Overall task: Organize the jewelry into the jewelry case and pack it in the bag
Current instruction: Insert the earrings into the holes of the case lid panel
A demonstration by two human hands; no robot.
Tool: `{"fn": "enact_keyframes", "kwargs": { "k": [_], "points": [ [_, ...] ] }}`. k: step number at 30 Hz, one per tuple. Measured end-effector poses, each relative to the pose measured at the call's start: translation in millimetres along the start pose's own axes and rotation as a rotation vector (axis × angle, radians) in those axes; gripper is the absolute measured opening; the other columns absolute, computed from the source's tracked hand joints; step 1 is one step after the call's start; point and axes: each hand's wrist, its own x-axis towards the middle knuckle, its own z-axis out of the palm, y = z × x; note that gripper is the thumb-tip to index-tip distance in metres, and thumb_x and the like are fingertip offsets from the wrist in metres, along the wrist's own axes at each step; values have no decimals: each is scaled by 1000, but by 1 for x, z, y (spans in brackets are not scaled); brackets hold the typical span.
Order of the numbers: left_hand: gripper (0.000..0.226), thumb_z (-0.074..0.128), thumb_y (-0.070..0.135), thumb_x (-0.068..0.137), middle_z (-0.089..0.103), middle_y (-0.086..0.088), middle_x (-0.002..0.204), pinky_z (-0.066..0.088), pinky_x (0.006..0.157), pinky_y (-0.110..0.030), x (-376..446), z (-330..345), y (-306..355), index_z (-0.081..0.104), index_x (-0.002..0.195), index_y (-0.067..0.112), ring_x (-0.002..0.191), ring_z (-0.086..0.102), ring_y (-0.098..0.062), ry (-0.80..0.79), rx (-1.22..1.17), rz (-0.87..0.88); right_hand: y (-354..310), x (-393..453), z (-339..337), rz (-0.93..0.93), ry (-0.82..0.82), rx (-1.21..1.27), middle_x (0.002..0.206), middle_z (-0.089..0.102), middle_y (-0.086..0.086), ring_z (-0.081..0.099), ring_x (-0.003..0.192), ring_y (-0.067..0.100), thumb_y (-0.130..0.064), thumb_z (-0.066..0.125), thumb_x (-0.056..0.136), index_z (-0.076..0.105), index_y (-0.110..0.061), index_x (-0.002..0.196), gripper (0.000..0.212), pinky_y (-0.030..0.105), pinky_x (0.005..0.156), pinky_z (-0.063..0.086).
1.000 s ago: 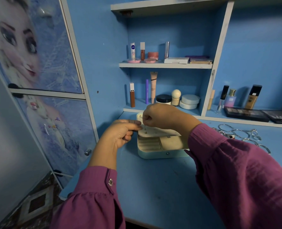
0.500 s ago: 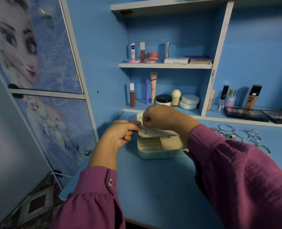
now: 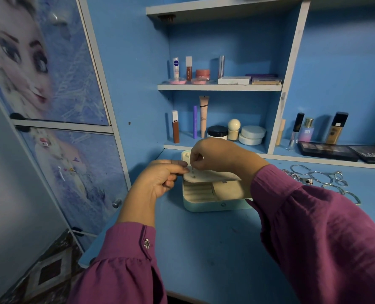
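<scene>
pinching at jewelry case (image 3: 206, 205) panel, left hand (image 3: 160, 181), right hand (image 3: 212, 156) perhaps gripping earring, blue desk (image 3: 204, 249)

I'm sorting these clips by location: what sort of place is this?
Most likely a bedroom vanity or dressing nook: blue shelves lined with cosmetics, eyeshadow palettes on the ledge, and a cartoon-princess wardrobe door beside the desk.
</scene>
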Motion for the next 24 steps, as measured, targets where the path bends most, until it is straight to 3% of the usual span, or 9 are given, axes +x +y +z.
{"fn": "enact_keyframes", "kwargs": {
  "k": [4,13,24],
  "points": [
    [16,65,-9,80,55,5,46,22,32,-13,0,0,0,65,85,6,35,29,-1,-6,-1,1,-1,4,1,-15,-29,-33,92,65,0,58,82,18,-19,56,87,67,-17,92,12,21,55,33],
    [16,65,-9,80,55,5,46,22,32,-13,0,1,0,65,85,6,34,29,-1,-1,-1,5,-3,6,-2,-10,-111,-16,94,65,4,59,86,21,-16,58,85,68,-14,91,12,27,66,43],
    [19,62,-13,79,60,0,50,21,31,-13,2,2,0,64,85,5,33,28,-2,9,-6,9,-10,10,-4,-36,-140,-130,96,65,5,60,88,22,-18,57,86,69,-14,95,15,29,67,42]
  ]
}}
